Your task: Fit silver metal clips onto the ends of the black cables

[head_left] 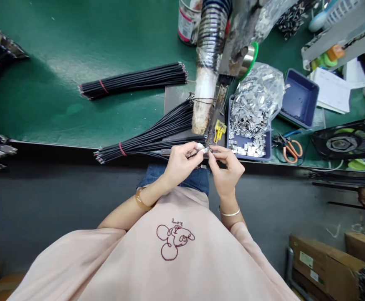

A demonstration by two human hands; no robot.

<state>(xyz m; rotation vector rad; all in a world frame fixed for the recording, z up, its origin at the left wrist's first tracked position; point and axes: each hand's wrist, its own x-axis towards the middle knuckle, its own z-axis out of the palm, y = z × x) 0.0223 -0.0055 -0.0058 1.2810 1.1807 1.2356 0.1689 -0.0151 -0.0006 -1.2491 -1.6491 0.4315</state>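
At the bench's front edge my left hand (182, 162) is closed, its white-covered fingertips pinching the end of a black cable. My right hand (226, 166) meets it there, thumb and forefinger pinched on a small silvery metal piece (208, 150); its exact shape is too small to tell. Just beyond my left hand lies a fanned bundle of black cables (157, 133), tied with a red band. Right of my right hand, a blue tray (265, 154) holds many small metal shells (248, 125), partly in a clear plastic bag (260, 85).
A white-wrapped hose (201, 100) and a metal arm (232, 46) hang just beyond my hands. Another tied cable bundle (135, 80) lies farther back. To the right are a second blue tray (301, 90), orange-handled pliers (292, 151), a black fan (347, 140) and a solder spool (249, 60).
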